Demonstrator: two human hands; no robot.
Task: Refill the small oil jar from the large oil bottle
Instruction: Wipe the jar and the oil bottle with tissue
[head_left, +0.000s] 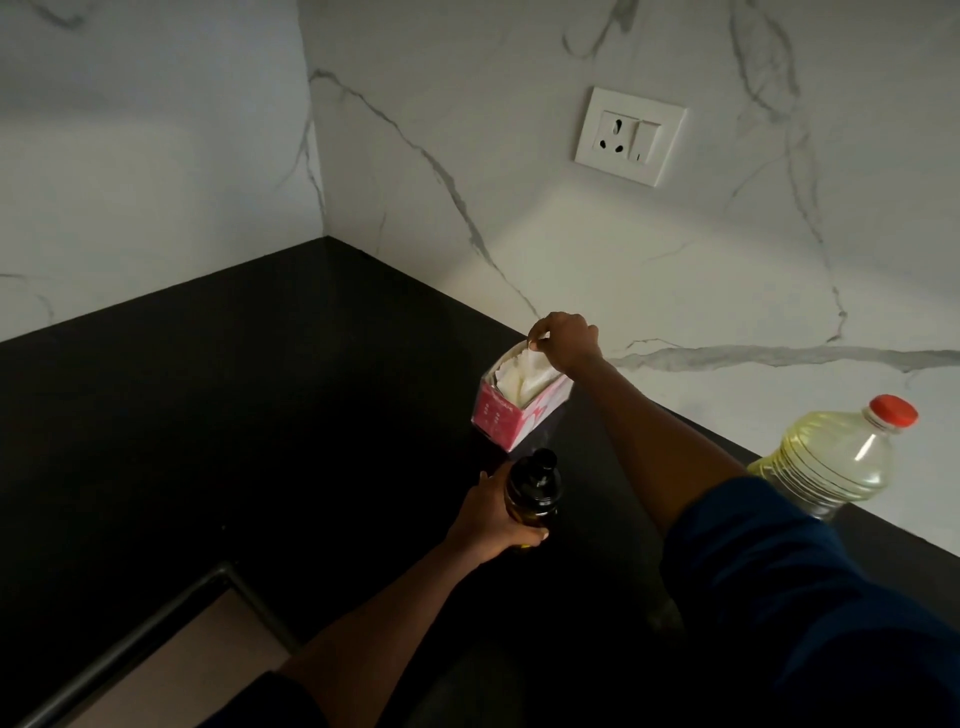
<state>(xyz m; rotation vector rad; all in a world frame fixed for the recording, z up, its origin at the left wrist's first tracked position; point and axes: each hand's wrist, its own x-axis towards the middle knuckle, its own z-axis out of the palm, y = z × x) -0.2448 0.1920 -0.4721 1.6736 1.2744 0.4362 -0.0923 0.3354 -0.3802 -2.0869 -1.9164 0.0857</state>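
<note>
Hands (488, 517) hold jar (531, 491) (fill unseen), pinch tissue (522, 376)

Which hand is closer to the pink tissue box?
Right. The right hand pinches a tissue atop the tissue box; the left hand grips the small oil jar just in front of it.

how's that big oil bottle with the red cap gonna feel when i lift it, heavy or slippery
The large oil bottle looks mostly full of yellow oil, so it is probably heavy for its size. Its clear ribbed plastic wall may flex if squeezed hard. The red cap is on, so lifting it should not spill.
</note>
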